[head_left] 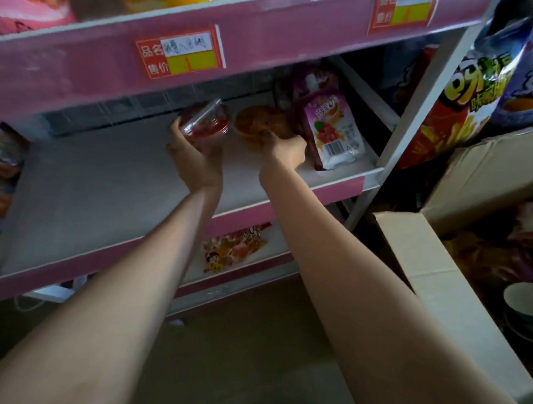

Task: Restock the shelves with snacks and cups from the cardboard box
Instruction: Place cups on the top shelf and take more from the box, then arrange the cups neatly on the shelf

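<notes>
Both my arms reach into the middle shelf [91, 188] of a pink-edged rack. My left hand [197, 159] grips a clear cup of red snack [206, 121], tilted just above the shelf board. Right beside it, my right hand [287, 150] holds an orange cup [259, 123] that sits on the shelf, fingers curled on its near rim. A purple drink pouch [332, 131] lies right of the orange cup. The open cardboard box [433, 270] stands at the lower right, with snack packs inside.
A pale bowl [523, 301] sits in the box. Large chip bags [465, 97] hang right of the rack's white post [415, 116]. A candy bag [232, 249] lies on the lower shelf. More packs line the left edge [1, 172]. The shelf above [266, 27] carries price labels.
</notes>
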`<state>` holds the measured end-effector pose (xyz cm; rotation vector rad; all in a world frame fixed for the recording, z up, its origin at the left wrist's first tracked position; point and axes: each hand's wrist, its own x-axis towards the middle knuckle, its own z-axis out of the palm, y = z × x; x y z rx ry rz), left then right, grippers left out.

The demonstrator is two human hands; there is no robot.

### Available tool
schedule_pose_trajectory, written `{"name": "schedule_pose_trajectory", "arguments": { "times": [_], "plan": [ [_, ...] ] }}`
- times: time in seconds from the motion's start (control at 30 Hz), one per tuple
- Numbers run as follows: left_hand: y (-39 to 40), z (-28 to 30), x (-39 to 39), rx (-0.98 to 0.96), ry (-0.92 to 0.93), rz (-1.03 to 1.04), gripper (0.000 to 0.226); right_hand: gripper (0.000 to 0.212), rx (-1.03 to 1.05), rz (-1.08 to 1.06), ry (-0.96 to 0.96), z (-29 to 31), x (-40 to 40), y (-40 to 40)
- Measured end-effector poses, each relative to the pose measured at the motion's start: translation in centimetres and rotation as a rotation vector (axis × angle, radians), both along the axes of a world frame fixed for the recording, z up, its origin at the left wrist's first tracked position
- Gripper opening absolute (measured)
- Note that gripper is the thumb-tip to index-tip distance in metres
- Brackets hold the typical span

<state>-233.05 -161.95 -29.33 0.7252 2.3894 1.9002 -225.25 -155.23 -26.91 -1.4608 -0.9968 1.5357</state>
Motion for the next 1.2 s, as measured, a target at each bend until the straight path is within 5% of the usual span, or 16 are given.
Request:
{"name": "schedule_pose_trajectory", "arguments": {
  "times": [0.13,0.23,0.33,0.43,0.67,0.87,1.07,1.2],
  "plan": [
    [0.8,-0.6,-1.0,0.049,-0.060,-0.098,0.070,0.034,-0.026,0.068,0.061,-0.5,-1.9,1.1],
    [-1.9,-0.3,1.8,0.013,-0.080,-0.147,0.071,0.008,-0.106,0.068,0.214,-0.5,0.2,0.1],
    [-4.2,0.6,5.5,0.017,-0.063,-0.166,0.057,0.018,-0.137,0.085,0.425,1.1,5.3,-1.4],
    [-4.5,2.2,9.6,-0.010,-0.010,-0.220,0.046,0.022,-0.071,0.091,0.428,3.8,12.7,-2.2],
    [-0.3,1.6,23.6,-0.104,0.111,-0.650,0.042,0.034,-0.014,0.045,0.064,3.3,31.7,-0.6],
    [6.0,-1.7,32.9,-0.368,0.133,-0.814,0.048,0.029,-0.246,0.038,-0.326,-6.2,45.2,5.3],
    [11.9,-5.8,37.1,-0.553,0.089,-0.894,0.051,0.042,0.040,0.544,-1.009,-14.0,48.2,12.0],
    [13.5,-8.0,37.8,-0.657,0.051,-0.905,0.054,0.053,-0.007,0.785,-1.277,-19.3,48.1,14.5]
  ]
}}
